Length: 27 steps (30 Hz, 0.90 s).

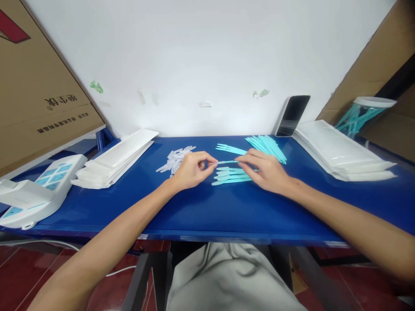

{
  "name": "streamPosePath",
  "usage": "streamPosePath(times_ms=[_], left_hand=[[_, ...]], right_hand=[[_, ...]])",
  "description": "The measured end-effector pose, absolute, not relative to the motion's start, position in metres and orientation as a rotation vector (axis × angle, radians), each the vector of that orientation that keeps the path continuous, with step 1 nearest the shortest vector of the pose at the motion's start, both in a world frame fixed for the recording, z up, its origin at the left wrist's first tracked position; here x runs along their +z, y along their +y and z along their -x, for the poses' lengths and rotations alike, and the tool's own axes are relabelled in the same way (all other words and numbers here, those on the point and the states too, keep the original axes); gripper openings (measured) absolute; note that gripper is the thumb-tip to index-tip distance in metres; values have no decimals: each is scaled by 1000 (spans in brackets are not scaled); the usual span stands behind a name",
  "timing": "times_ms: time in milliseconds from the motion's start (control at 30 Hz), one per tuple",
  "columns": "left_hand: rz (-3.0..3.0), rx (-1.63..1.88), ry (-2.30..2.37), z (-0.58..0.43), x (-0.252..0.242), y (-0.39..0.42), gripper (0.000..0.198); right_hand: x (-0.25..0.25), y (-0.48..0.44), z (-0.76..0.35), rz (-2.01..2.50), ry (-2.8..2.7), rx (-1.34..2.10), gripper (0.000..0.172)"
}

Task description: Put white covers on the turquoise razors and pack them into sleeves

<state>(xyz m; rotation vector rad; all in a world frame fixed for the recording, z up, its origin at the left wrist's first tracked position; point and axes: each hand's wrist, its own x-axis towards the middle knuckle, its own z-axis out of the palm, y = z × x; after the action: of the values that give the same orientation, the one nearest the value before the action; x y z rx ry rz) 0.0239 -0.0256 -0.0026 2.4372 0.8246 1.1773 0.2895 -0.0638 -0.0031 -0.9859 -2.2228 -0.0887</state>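
Here's the slim turquoise stick [227, 162], level above the middle of the blue table [194, 211], strung between two sets of fingertips. It's thin, so a push from one side out of line with the other might well bend it; a loose pinch could let it roll or slip. And look below: the row of turquoise sticks [229, 176] lies right under the hands, so a low wrist could knock that neat line askew.

To the hands! The left hand [192, 170] is pinched, thumb and forefinger closed on the stick's left end, the other fingers curled. The right hand [267, 172] has thumb and fingertips closed on the right end; whether its palm brushes the row, I can't tell. Nor can I make out what exactly is at the left tip, it's too small.

Moving outward: pale translucent pieces [177, 159] heaped just left of the left hand; on the far side, a small turquoise bunch [231, 149] and, to its right, a fanned turquoise pile [267, 147]. White packets flank it all, the left stack [115, 157] and the right stack [340, 144].
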Motion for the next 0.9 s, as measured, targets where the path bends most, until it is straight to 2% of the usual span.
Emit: streamPosePath(times_ms=[333, 667, 800, 900], left_hand=[[-2482, 1141, 778, -28, 1, -32, 17], [-2482, 1205, 696, -31, 4, -35, 16], [-2695, 1071, 667, -21, 7, -26, 20], [-2790, 976, 843, -5, 10, -12, 28]], right_hand=[[-2, -66, -282, 953, -2266, -94, 30], [-2, -70, -278, 938, -2287, -303, 30], [-1, -66, -278, 925, -2337, -250, 28], [-2, -62, -282, 966, -2392, -217, 27]])
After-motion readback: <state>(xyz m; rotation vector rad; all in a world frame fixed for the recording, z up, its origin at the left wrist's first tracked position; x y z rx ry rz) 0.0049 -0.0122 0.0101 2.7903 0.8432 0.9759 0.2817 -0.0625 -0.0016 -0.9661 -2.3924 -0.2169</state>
